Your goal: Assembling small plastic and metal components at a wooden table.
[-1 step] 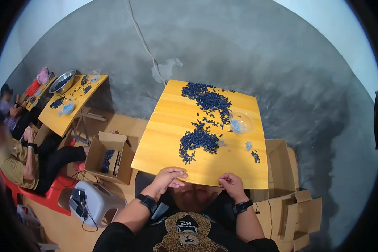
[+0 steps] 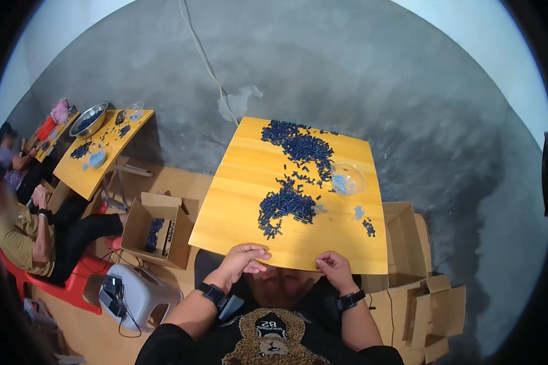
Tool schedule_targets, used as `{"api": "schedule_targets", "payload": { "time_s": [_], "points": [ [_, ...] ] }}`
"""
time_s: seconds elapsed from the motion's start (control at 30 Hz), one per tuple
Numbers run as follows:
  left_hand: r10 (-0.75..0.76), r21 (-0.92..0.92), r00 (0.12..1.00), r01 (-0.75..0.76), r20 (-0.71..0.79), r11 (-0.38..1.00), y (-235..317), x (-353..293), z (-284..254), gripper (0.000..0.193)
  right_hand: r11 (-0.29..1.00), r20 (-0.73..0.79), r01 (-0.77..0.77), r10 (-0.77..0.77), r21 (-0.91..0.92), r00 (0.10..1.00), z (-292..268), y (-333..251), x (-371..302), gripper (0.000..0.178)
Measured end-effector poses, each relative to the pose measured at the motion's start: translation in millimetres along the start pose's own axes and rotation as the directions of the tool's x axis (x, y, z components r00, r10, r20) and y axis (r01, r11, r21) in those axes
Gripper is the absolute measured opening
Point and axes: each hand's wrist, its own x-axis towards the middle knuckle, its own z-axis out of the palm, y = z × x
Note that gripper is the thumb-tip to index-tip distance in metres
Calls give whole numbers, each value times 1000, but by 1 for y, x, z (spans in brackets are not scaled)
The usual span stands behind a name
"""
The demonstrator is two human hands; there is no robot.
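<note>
At the near edge of the yellow wooden table (image 2: 225, 210), my left hand (image 2: 245, 260) is closed, its fingers pressed together and pointing right. What it holds, if anything, is too small to make out. My right hand (image 2: 335, 267) is pinched closed at the same edge, a short gap away; anything between its fingertips is hidden. Beyond my hands lies a pile of small dark blue tubular pieces (image 2: 284, 205), with a larger dark blue pile (image 2: 304, 148) farther back. A clear round dish (image 2: 358, 176) with small light blue pieces (image 2: 342, 184) stands at the right.
A few light blue pieces (image 2: 358, 212) and dark pieces (image 2: 369, 228) lie near the table's right edge. Cardboard boxes (image 2: 432, 316) stand at right, another box (image 2: 176, 237) at left beside a grey stool (image 2: 146, 298). Two people sit farther left by other tables (image 2: 79, 176).
The whole view has shifted very slightly. Both hands keep the same pose at the table edge.
</note>
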Motion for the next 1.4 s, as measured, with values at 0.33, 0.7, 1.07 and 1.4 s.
{"api": "schedule_targets", "payload": {
  "time_s": [0.33, 0.7, 1.07, 1.4],
  "points": [
    [2, -1, 999, -2, 45, 1000, 1, 2, -6, 22, 985, 9, -170, 170, -38, 985, -2, -11, 5, 9],
    [-16, -31, 995, 19, 94, 999, 2, -3, -7, 20, 977, -53, -215, 215, -4, 975, 0, -15, 1, 10],
    [-34, -18, 999, 35, 28, 999, 5, 1, -4, 19, 976, -52, -214, 213, -29, 976, 2, -15, 7, 9],
    [-26, -54, 1000, 27, 3, 998, 3, 0, -2, 22, 980, 11, -193, 192, 44, 981, -4, -15, 4, 12]
  ]
}}
